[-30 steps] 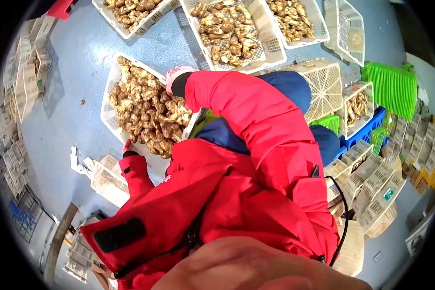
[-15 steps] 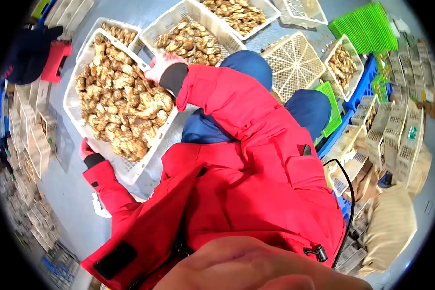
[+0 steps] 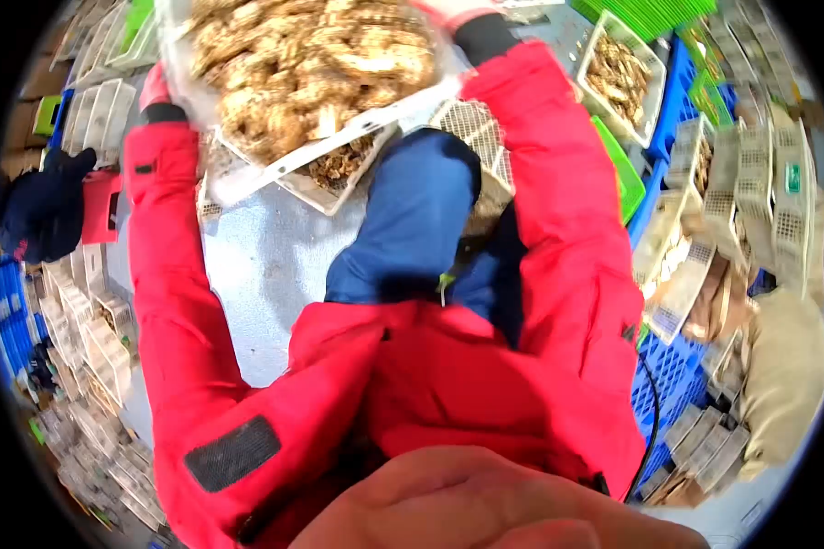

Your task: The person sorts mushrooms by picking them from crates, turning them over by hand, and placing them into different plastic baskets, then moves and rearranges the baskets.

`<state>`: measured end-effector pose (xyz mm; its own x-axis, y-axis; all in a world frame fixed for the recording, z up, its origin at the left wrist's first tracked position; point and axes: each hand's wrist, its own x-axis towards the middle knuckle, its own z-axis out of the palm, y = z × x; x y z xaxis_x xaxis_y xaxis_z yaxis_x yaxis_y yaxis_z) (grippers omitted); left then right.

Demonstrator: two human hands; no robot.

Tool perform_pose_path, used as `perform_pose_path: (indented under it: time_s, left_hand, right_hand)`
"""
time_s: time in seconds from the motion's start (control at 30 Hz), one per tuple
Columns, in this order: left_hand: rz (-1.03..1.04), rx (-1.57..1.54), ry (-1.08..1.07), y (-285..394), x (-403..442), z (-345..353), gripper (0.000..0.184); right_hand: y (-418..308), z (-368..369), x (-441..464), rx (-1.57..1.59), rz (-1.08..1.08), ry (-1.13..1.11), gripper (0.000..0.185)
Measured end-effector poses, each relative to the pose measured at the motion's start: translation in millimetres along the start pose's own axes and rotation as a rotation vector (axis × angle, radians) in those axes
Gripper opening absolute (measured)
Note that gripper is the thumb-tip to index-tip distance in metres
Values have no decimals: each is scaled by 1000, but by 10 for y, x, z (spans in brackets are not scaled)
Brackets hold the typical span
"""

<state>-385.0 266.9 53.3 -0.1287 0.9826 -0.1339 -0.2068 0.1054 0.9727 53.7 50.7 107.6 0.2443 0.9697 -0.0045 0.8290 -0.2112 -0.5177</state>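
A white plastic crate (image 3: 325, 137) heaped with knobbly brown-and-cream mushrooms (image 3: 311, 69) is raised in front of me, at the top of the view. My left hand (image 3: 156, 85) grips its left side, with the fingers partly hidden by the wall. At the opposite side, my right hand (image 3: 456, 9) is closed on the rim, cut off by the frame's upper edge. Below the raised crate, another white crate (image 3: 328, 201) with brown pieces shows in part. Beside my knee is a lattice-bottomed white crate (image 3: 467, 123), partly covered by my right arm.
To the right stand a smaller white crate (image 3: 654, 114) of mushrooms, a green crate (image 3: 624, 178) and blue pallets (image 3: 677, 371). A tan sack (image 3: 787, 380) lies farther right. At left are a person in dark clothing (image 3: 50, 206), a red stool (image 3: 101, 206) and stacked crates.
The full mushroom crate has been lifted off the floor and carried up and forward in both hands. My arms are now stretched out, and my right hand has moved to the crate's far right.
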Motion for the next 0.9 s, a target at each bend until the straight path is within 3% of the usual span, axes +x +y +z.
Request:
perform_pose_path:
  time_s: [0.03, 0.07, 0.1, 0.17, 0.2, 0.23, 0.27, 0.33, 0.4, 0.43, 0.47, 0.5, 0.53, 0.57, 0.6, 0.63, 0.7, 0.73, 0.77, 0.8, 0.83, 0.87, 0.9]
  left_hand:
    - [89, 56, -73, -375, 581, 95, 31]
    - [236, 268, -48, -221, -334, 937, 28]
    - [168, 129, -117, -441, -406, 1313, 28]
    - [13, -151, -272, -1095, -170, 1942, 28]
    - [104, 133, -324, -1311, -382, 2320, 29]
    - [210, 411, -357, -1516, -608, 2703, 30]
    - [512, 1090, -332, -1590, -1007, 2988, 31]
    - [575, 927, -478, -2417, -958, 3385, 31]
    - [379, 596, -545, -2960, -1104, 3602, 27]
    - [284, 432, -560, -3203, -1191, 3713, 25]
    - [484, 568, -586, -3451, -1177, 3675, 26]
    - [293, 564, -545, -3507, -1323, 3641, 28]
    - [98, 551, -489, -3559, -1473, 3607, 30]
    - [-86, 534, -422, -3610, -1624, 3570, 33]
    - [-169, 164, -499, -3586, -1660, 3467, 35]
    - [-223, 399, -573, -3540, -1526, 3403, 36]
    - [-657, 443, -691, -3295, -1570, 3428, 35]
    - [-672, 506, -790, -3185, -1472, 3411, 35]
    - [-679, 566, -893, -3077, -1372, 3394, 35]
    - [-595, 537, -903, -2745, -1454, 3375, 36]
    - [-511, 510, -912, -2397, -1549, 3361, 37]
    - [-390, 375, -963, -2132, -1502, 3285, 38]
    - [-401, 256, -1075, -1966, -1437, 3267, 39]
  right_hand:
    - [659, 224, 124, 353, 80, 123, 45]
    - [765, -69, -175, 265, 173, 107, 49]
    - [1128, -78, -270, 124, 197, 236, 50]
    - [1733, -111, -570, 349, 425, 176, 52]
    - [1922, -190, -761, 414, 429, 223, 50]
    - [2364, -156, -844, 342, 574, 247, 47]
    - [2727, -102, -1006, 586, 624, 231, 44]
    - [3135, -18, -1357, 701, 777, 287, 34]
    - [3669, 202, -1718, 503, 809, 363, 31]
    - [3742, 284, -1828, 599, 888, 349, 31]
    - [3775, 434, -1867, 698, 981, 322, 31]
    - [3941, 628, -2047, 546, 919, 376, 30]
    - [4079, 801, -2243, 529, 967, 283, 30]
    - [3959, 850, -2398, 758, 982, 270, 30]
    - [3799, 854, -2492, 990, 989, 261, 31]
    - [3706, 799, -2492, 1005, 1031, 238, 38]
    - [3732, 794, -2526, 1077, 1043, 219, 35]
    - [3648, 683, -2458, 1073, 1073, 205, 34]
    - [3617, 544, -2421, 397, 882, 117, 33]
    - [3667, 450, -2315, -85, 686, -20, 33]
    - [3386, 196, -2238, 165, 789, 79, 33]
    - [3608, 238, -2226, 387, 637, 241, 33]
    - [3581, 61, -2115, 466, 534, 153, 31]
